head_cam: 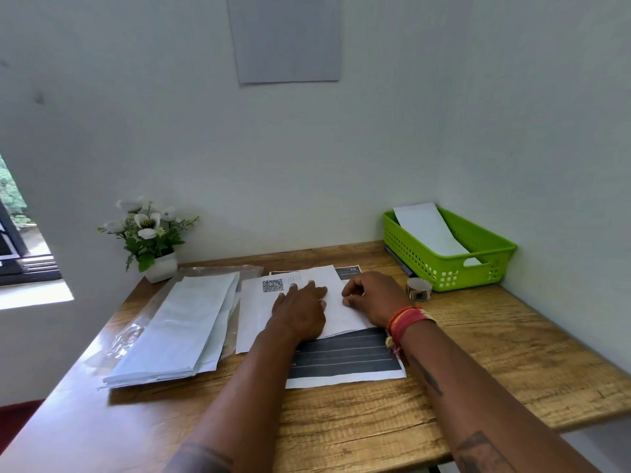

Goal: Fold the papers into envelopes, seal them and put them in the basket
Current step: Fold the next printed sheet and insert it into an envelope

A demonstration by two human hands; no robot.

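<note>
Folding at the desk, green basket (478, 264) waiting at the far right.
Head view: my left hand (300, 310) presses flat on the white paper (259, 302); my right hand (372, 297), nearer the basket, pinches its right edge, which runs away from me.

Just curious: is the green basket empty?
No. The green basket holds one white folded paper, leaning on its far rim.

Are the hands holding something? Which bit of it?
The left hand presses flat on the middle of the white paper. The right hand has curled fingers on its right part; whether it pinches an edge cannot be told.
</note>
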